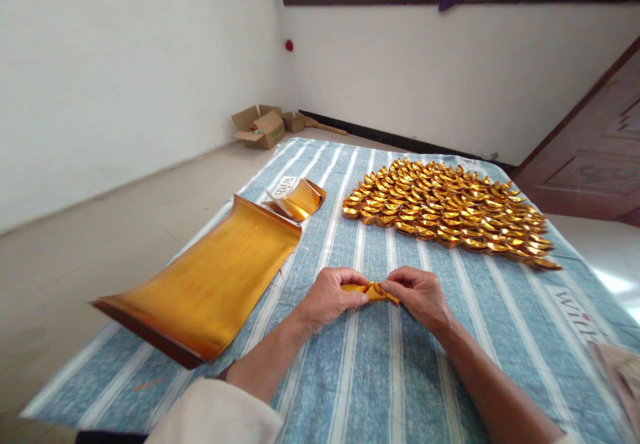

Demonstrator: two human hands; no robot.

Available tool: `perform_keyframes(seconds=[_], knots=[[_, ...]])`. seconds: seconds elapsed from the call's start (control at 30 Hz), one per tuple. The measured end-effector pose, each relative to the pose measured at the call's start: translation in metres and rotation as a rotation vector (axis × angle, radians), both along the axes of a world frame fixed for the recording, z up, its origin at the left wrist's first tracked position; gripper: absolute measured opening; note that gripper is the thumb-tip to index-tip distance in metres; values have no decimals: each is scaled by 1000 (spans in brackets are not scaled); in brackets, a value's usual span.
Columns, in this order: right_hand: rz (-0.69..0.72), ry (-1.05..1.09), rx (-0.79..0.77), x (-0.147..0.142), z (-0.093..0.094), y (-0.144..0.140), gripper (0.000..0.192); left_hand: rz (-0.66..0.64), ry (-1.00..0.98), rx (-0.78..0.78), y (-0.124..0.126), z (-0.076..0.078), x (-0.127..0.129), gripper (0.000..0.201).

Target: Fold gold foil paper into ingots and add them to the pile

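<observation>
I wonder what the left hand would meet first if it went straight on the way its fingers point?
Beyond the folded gold foil piece it pinches, the left hand would probably meet the right hand first, though exact depth is hard to judge.

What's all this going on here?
A person's left hand and right hand hold a small, folded, shiny gold foil-like strip. On the blue-and-white striped cloth, large, curled, rectangular gold sheeting lies to the left, and glossy gold boat-shaped pieces sit clustered ahead, to the right.
</observation>
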State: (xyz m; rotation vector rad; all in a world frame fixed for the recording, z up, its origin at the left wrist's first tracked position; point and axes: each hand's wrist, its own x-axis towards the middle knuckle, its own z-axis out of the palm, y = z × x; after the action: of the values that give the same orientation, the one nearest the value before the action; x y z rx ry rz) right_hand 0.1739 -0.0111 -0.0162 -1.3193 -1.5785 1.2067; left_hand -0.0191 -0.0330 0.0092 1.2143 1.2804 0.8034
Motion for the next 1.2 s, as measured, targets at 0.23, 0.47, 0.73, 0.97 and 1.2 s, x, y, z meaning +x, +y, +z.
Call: perform_keyframes(seconds=[0.23,0.47,0.73,0.97,1.2], knots=[[1,-5,16,-2,2,-2,22,19,-19,-18,-1,0,1,21],[-6,4,24,0,3,-1,23,42,-48,-35,-1,0,1,19],[16,9,61,1,3,-4,29,81,-39,0,-1,1,0,18],[189,71,193,9,5,1,22,166,-111,-24,0,1,-1,17],[261,118,251,11,5,2,18,234,-339,-119,2,-4,-3,26]])
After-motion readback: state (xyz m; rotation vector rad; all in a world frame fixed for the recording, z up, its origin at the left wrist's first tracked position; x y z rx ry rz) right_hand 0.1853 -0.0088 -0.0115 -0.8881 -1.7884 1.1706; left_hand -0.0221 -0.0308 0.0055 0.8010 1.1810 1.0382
